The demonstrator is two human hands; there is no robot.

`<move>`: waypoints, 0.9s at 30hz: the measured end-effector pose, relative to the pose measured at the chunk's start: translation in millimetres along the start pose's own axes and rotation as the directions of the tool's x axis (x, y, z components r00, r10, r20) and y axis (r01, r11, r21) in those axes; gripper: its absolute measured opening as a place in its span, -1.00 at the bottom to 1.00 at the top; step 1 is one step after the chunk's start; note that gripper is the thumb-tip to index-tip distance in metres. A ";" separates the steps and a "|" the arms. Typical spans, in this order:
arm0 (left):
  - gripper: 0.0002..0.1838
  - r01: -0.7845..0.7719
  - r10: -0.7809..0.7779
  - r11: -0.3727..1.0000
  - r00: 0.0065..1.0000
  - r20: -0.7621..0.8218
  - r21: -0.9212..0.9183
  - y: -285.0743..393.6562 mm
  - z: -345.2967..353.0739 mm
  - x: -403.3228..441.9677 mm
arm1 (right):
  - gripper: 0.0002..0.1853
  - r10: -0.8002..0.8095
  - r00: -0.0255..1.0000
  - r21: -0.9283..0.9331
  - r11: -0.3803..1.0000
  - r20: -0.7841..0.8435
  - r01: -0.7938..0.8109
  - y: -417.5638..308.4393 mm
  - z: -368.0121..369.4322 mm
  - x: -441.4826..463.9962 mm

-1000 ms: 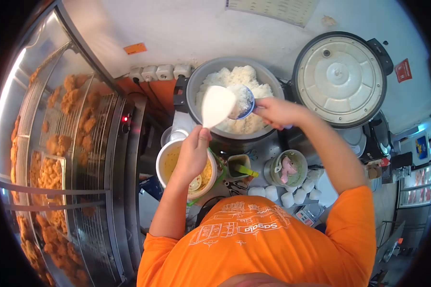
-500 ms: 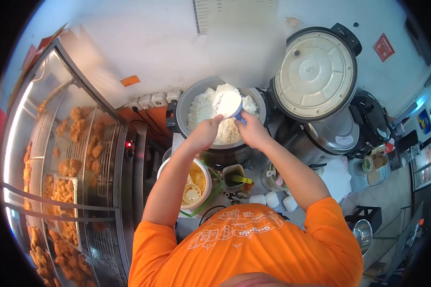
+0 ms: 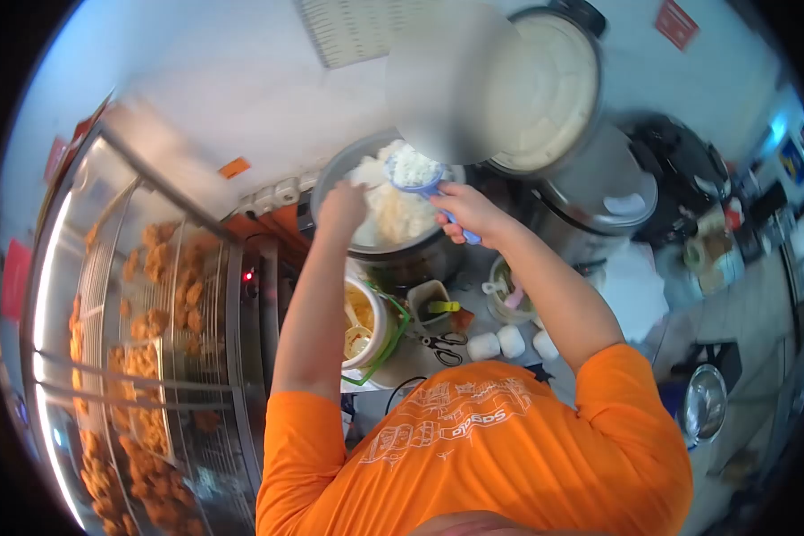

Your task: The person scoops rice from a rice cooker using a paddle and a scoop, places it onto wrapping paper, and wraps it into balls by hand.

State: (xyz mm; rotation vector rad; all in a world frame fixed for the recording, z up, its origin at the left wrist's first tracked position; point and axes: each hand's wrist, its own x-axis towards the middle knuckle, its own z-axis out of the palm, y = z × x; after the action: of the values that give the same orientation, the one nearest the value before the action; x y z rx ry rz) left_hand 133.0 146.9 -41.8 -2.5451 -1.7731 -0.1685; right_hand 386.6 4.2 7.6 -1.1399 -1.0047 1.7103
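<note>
My right hand (image 3: 472,213) is closed around the blue handle of a rice scoop (image 3: 431,188). The scoop is heaped with white rice and held above a large rice cooker pot (image 3: 330,177). More cooked rice (image 3: 400,214) lies in the pot, some of it yellowish. My left hand (image 3: 342,207) is at the left side of the pot, apart from the scoop. Its fingers point towards the rice and are partly hidden and blurred, so their grip is unclear.
A glass cabinet of fried chicken (image 3: 156,304) stands left. Below the pot are a white bucket (image 3: 380,326) with a green handle, a grey container (image 3: 420,299), scissors (image 3: 442,347) and white cups (image 3: 511,341). The open cooker lid (image 3: 554,98) and a steel cooker (image 3: 598,183) are right.
My left hand has left the scoop and moved left. The scoop now faces up with a heap of rice, and my right hand grips lower on its handle. The camera view has shifted.
</note>
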 end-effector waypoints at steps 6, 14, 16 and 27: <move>-0.65 0.072 0.113 0.728 0.968 -0.224 0.681 -10.6 -24.4 -20.2 | -0.65 0.181 0.977 0.192 0.961 0.114 -0.201 53.4 -67.3 -136.8; -0.92 -0.327 0.032 0.373 0.940 -0.340 -0.868 241.7 -48.6 -177.3 | -0.62 0.273 0.656 0.040 0.937 -0.704 -0.347 136.2 -244.2 -328.9; -0.87 -0.180 0.340 0.336 0.939 -0.059 -0.925 319.5 -29.7 -184.9 | -0.59 0.164 0.557 -0.091 0.911 -0.814 -0.402 171.1 -302.2 -338.6; -0.87 -0.367 0.710 0.597 0.657 0.256 -0.713 609.5 186.2 -175.5 | -0.36 -0.502 0.727 -0.867 0.101 -0.468 -0.489 336.9 -467.1 -330.2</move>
State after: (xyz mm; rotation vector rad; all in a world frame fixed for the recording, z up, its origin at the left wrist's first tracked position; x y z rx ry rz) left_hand 656.7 -212.1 -225.7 -3.8179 -0.9141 -0.0122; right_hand 843.0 -336.6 -333.3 -2.4017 -1.6512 0.0008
